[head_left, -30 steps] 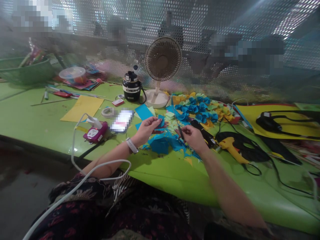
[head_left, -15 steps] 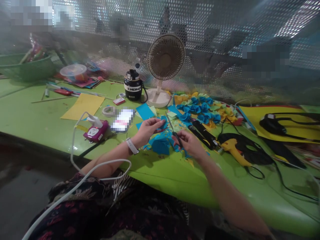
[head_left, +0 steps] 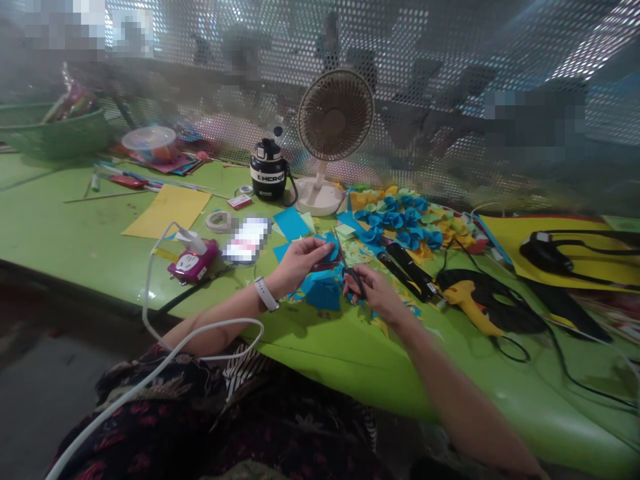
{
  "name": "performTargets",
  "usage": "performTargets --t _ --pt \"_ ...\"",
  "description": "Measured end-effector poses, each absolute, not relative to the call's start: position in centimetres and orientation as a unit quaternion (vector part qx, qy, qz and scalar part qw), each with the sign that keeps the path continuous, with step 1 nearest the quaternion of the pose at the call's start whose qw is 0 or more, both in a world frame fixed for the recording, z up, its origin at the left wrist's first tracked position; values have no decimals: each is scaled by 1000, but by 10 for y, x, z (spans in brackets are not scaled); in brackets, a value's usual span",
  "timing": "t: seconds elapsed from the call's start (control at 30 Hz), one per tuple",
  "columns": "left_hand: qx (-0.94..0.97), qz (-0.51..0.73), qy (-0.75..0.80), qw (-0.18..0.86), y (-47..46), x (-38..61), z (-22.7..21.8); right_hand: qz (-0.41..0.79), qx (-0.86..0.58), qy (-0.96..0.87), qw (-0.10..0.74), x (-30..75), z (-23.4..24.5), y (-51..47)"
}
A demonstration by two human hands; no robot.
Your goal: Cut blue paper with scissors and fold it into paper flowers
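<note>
On the green surface (head_left: 310, 360), the left grip (head_left: 299, 261) is holding narrow a blue paper piece (head_left: 330, 251). The right grip (head_left: 373, 293) closes on thin scissors (head_left: 347, 267); their long blades point up to this paper, just beside its right edge.

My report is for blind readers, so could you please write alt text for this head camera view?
A person's left hand pinches a piece of blue paper while the right hand holds small scissors beside it, above a green table. Blue and yellow paper flowers, a yellow glue gun and a small fan stand nearby.
</note>
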State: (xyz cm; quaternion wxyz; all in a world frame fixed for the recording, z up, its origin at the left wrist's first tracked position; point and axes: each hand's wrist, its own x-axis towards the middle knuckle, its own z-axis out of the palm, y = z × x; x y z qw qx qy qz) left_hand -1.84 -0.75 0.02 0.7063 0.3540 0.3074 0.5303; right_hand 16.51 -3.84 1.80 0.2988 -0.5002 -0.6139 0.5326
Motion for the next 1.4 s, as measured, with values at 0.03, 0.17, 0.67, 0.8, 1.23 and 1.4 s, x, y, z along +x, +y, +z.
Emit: performTargets --t 0.03,0.17,0.67,0.8,1.23,1.4 --pt "353 531 307 707 -8 -18 0 533 -499 -614 299 165 18 -39" --pt "356 527 304 710 -8 -18 -1 535 -498 -615 298 165 19 -39" --pt "354 525 295 716 -8 -18 -3 524 -496 -622 306 166 18 -39" --pt "356 522 299 715 -9 -19 -1 513 -497 -629 306 166 17 -39" --pt "364 529 308 702 -7 -20 -1 496 -516 -629 304 165 20 -39" --pt "369 530 318 694 -7 -21 0 490 -516 -634 303 166 22 -39"
